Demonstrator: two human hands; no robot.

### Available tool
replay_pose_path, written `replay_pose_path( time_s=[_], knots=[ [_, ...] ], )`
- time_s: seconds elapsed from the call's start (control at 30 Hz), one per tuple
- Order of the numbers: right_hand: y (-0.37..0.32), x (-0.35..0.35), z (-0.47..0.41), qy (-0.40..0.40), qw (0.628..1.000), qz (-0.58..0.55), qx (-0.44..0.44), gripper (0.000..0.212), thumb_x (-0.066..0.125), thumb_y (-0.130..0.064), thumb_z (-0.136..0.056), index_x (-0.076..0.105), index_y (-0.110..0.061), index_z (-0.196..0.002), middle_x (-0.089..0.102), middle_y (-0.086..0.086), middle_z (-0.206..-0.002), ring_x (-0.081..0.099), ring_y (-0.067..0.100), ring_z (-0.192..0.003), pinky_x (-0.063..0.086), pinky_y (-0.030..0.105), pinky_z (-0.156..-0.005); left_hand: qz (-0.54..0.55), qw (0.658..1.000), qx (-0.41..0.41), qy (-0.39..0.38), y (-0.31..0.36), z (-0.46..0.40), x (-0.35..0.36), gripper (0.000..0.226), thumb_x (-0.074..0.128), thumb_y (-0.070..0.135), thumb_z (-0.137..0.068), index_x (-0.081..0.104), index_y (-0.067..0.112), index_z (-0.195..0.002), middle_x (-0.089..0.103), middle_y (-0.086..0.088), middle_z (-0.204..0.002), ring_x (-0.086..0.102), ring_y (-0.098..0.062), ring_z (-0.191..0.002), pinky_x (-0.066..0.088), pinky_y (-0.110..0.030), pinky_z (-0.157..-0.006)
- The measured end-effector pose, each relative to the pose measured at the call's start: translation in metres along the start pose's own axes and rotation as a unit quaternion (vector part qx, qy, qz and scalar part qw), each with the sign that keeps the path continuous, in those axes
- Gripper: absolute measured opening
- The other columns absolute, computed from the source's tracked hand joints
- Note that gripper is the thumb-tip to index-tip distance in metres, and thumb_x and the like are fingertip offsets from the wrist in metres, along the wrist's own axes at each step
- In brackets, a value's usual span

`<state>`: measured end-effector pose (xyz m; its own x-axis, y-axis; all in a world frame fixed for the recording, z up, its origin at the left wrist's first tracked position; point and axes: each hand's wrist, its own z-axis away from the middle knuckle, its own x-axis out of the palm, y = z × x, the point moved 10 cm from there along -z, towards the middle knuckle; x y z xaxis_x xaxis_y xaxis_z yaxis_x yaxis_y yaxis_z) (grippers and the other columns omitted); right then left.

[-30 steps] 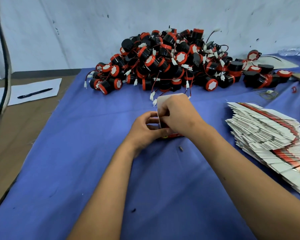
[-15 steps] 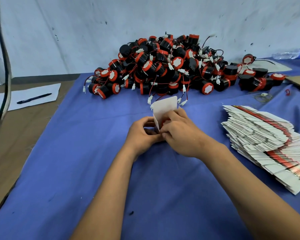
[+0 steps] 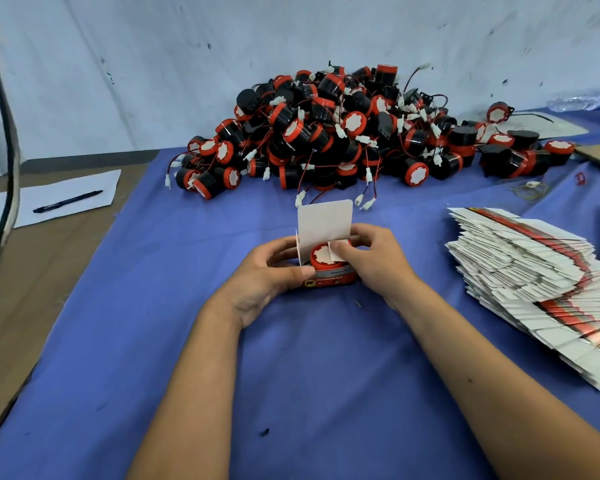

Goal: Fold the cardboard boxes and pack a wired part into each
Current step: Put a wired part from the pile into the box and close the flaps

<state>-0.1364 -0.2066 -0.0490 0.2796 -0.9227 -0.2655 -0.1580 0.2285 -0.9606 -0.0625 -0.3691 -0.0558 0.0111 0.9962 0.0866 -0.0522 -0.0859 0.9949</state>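
Centre of frame: a small box (image 3: 329, 277) sits on the blue cloth (image 3: 153, 306) of the desk, top open, lid flap (image 3: 324, 221) standing upright at the far side. A red-capped wired part (image 3: 324, 256) is already down inside, its white face up.

Left hand (image 3: 274, 271) grips the box from the left, thumb curled over the near left corner, fingers round the far side by the small left side flap (image 3: 297, 247). Right hand (image 3: 364, 258) holds the right side, thumb and fingers pinching the right side flap (image 3: 336, 251) and bending it in over the part.

Step looks like closing the top. To do it well:
- keep the left hand steady so the box stays square and does not slide on the cloth
- right flap flat first, then the left one, both under the lid
- check no wire or white plug sticks up past the rim; I cannot see where the wire lies, so it likely needs a push down
- bring the lid flap forward last and tuck its tongue inside the front wall, not outside

Risk: the part's cap sits high, near the rim, so flaps may spring back.

Upper centre: big pile of parts (image 3: 343, 133) still to pack. Right edge: fanned stack of flat boxes (image 3: 534, 289). Left: pen (image 3: 66, 201) on a sheet of paper (image 3: 94, 188).
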Motion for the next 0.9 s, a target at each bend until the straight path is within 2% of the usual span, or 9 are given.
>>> replay_pose_path(
  time_s=[0.1,0.23,0.33,0.4,0.5,0.6,0.73,0.8,0.9],
  knots=[
    [-0.011,0.001,0.002,0.0,0.997,-0.043,-0.058,0.027,0.069,-0.018,-0.096,0.067,-0.037,-0.115,0.073,-0.008,-0.103,0.073,0.016,-0.089,0.063,0.033,-0.075,0.088,0.995,-0.038,0.025,-0.007,-0.001,-0.004,0.031,0.068,0.017,-0.098,0.07,0.013,-0.128,0.075,-0.005,-0.111,0.067,-0.015,-0.085,0.055,-0.021,-0.068],
    [-0.021,0.01,0.01,-0.04,0.992,-0.039,-0.115,0.023,0.056,-0.006,-0.1,0.067,-0.024,-0.11,0.071,-0.001,-0.095,0.062,0.044,-0.081,0.057,0.05,-0.073,-0.022,0.989,0.005,0.147,-0.007,-0.009,-0.01,0.018,0.073,0.006,-0.093,0.075,0.02,-0.104,0.077,0.001,-0.092,0.064,-0.011,-0.067,0.044,-0.02,-0.048],
    [-0.016,0.014,0.012,-0.104,0.991,-0.029,-0.073,0.032,0.047,-0.014,-0.088,0.07,-0.025,-0.107,0.063,-0.006,-0.076,0.047,0.023,-0.062,0.045,0.034,-0.059,-0.032,0.975,0.035,0.217,-0.003,-0.008,-0.013,0.033,0.069,-0.008,-0.087,0.077,0.024,-0.089,0.079,0.0,-0.091,0.072,-0.016,-0.072,0.052,-0.025,-0.052],
    [-0.015,0.016,0.013,-0.133,0.989,-0.05,-0.051,0.04,0.044,-0.023,-0.082,0.074,-0.025,-0.109,0.069,-0.004,-0.1,0.051,0.011,-0.06,0.047,0.025,-0.06,-0.037,0.969,0.042,0.24,-0.001,-0.005,-0.017,0.043,0.059,-0.016,-0.084,0.079,0.022,-0.082,0.078,-0.007,-0.099,0.076,-0.025,-0.085,0.061,-0.034,-0.065],
    [-0.02,0.01,0.015,-0.095,0.992,-0.007,-0.085,0.025,0.064,-0.041,-0.093,0.075,-0.023,-0.105,0.065,0.006,-0.114,0.057,0.026,-0.067,0.056,0.042,-0.068,0.027,0.989,0.021,0.144,-0.005,-0.007,-0.011,0.035,0.057,-0.012,-0.09,0.08,0.014,-0.089,0.078,-0.012,-0.101,0.075,-0.025,-0.09,0.061,-0.029,-0.07],
    [-0.019,0.009,0.015,-0.067,0.986,0.074,-0.133,0.019,0.082,-0.031,-0.086,0.071,-0.027,-0.101,0.063,0.002,-0.114,0.054,0.036,-0.075,0.055,0.052,-0.077,0.077,0.996,-0.003,0.043,-0.004,-0.002,-0.01,0.024,0.062,0.007,-0.089,0.08,0.012,-0.105,0.073,-0.013,-0.108,0.066,-0.022,-0.093,0.059,-0.026,-0.076],
    [-0.024,0.007,0.016,-0.064,0.976,0.103,-0.183,0.029,0.085,-0.035,-0.082,0.069,-0.03,-0.106,0.062,-0.004,-0.106,0.053,0.02,-0.071,0.056,0.036,-0.072,-0.185,0.978,0.075,0.055,0.011,0.003,-0.005,0.041,0.09,0.028,-0.076,0.076,0.031,-0.114,0.069,-0.032,-0.107,0.064,-0.048,-0.089,0.055,-0.059,-0.092],
    [-0.031,0.008,0.018,-0.05,0.961,0.148,-0.228,0.029,0.083,-0.037,-0.084,0.069,-0.031,-0.109,0.06,-0.007,-0.099,0.053,0.009,-0.073,0.046,0.017,-0.068,-0.21,0.969,0.105,0.074,0.015,0.001,-0.003,0.038,0.09,0.028,-0.077,0.076,0.036,-0.111,0.069,-0.03,-0.088,0.058,-0.046,-0.075,0.055,-0.054,-0.079],
    [-0.035,0.014,0.019,-0.042,0.948,0.192,-0.251,0.025,0.08,-0.034,-0.087,0.069,-0.027,-0.109,0.057,-0.008,-0.098,0.054,-0.001,-0.082,0.038,0.009,-0.071,-0.233,0.961,0.122,0.084,0.017,-0.001,-0.006,0.034,0.085,0.034,-0.076,0.077,0.038,-0.109,0.058,-0.024,-0.069,0.046,-0.027,-0.064,0.045,-0.041,-0.067]
  ],
)
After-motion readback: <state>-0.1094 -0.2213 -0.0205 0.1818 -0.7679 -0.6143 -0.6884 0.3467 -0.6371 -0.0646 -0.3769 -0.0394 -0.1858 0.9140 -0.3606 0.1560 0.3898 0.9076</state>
